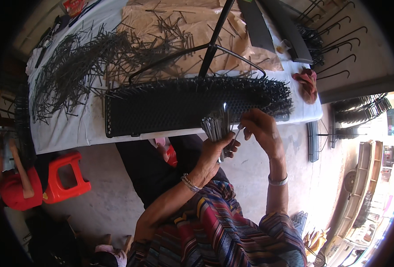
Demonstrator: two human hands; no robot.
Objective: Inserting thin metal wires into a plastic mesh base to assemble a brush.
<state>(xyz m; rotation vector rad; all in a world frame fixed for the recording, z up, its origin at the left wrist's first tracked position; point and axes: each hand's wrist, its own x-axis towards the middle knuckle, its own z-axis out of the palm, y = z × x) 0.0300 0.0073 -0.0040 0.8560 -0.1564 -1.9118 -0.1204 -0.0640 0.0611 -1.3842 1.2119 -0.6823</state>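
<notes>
A bundle of thin dark metal pins (pixel 212 126) is clasped in my left hand (pixel 219 150), just off the table's near edge. My right hand (pixel 263 128) is beside it, thumb and fingers pinching one slim pin (pixel 238 133). In front of both hands lies a long black perforated panel (pixel 174 112) with rows of small holes. Pins stand thickly along its far side and right end, while bare holes show over its near left and middle. A black forked metal bar (pixel 211 48) rises behind the panel.
Loose pins (pixel 72 66) are heaped on the white-covered table, some on brown paper (pixel 148 13). A reddish cloth (pixel 307 85) and small cup (pixel 285 45) lie right. Hooked rods (pixel 339 43) stick out beyond. A red stool (pixel 66 180) and another person (pixel 21 189) are left.
</notes>
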